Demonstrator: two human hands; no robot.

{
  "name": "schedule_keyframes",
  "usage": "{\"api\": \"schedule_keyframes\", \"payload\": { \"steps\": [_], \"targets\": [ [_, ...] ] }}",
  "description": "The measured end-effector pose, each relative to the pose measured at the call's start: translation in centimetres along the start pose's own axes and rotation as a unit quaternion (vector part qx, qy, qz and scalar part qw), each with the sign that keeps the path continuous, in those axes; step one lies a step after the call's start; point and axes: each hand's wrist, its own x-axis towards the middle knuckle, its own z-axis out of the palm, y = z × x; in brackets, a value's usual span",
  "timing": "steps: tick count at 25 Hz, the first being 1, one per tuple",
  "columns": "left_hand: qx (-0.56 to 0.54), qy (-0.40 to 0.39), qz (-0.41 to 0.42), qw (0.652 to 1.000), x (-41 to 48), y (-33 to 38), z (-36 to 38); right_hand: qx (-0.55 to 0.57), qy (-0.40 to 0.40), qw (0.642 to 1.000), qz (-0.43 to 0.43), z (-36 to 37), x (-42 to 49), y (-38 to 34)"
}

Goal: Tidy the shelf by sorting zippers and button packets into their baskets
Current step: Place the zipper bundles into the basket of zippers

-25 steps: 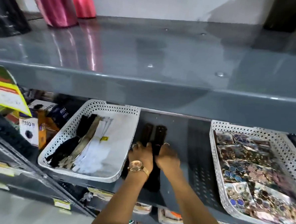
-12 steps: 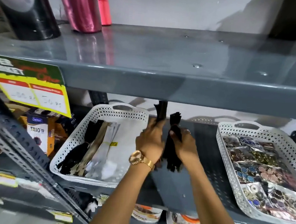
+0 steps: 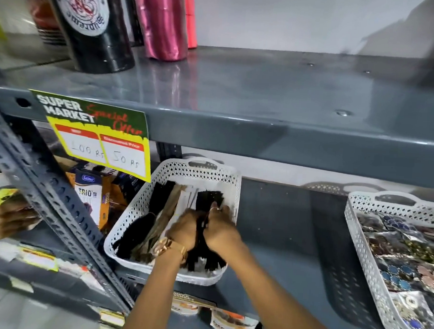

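Bright, even indoor light from above. Glossy upper shelf shows soft glare and pink reflection of the foil rolls. Lower shelf sits in shadow under it. Motion blur on both hands and left edge; wide-angle bending at frame edges, corners soft.

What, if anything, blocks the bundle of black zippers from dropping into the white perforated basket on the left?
Nothing visible: both hands hold the black zippers over the white perforated basket's right side, which looks free.

Bare forearms; gold watch on left wrist, ring on right hand.
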Motion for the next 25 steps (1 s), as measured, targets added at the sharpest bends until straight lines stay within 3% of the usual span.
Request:
{"api": "schedule_keyframes", "payload": {
  "steps": [2,5,7,11,15,18,20,25],
  "targets": [
    [0.0,-0.041,-0.037,0.998,0.1,-0.6,1.0,-0.085,0.026,0.996,0.005,1.4,-0.7,-0.5],
    [0.021,-0.059,-0.077,0.995,1.2,-1.7,1.6,-0.091,0.033,0.995,-0.004,2.8,-1.3,0.1],
    [0.064,-0.057,-0.095,0.992,1.7,-2.0,2.6,-0.081,0.037,0.996,-0.001,3.4,-1.3,0.5],
    [0.176,-0.002,-0.125,0.976,1.1,-1.5,3.7,-0.241,0.012,0.97,0.006,3.3,-1.4,-0.1],
    [0.161,-0.014,-0.073,0.984,0.9,-1.6,2.7,-0.328,0.05,0.943,-0.043,3.3,-0.7,0.1],
    [0.151,0.141,-0.014,0.978,0.3,1.8,0.6,-0.207,0.115,0.971,-0.035,-0.7,-2.1,-0.7],
    [0.145,0.209,0.052,0.966,-1.2,5.7,-0.8,-0.151,0.181,0.971,-0.048,-4.0,-4.9,0.2],
    [0.044,0.27,0.24,0.931,-9.0,16.5,0.5,-0.06,0.324,0.94,-0.094,-10.0,-16.9,6.6]
  ]
}}
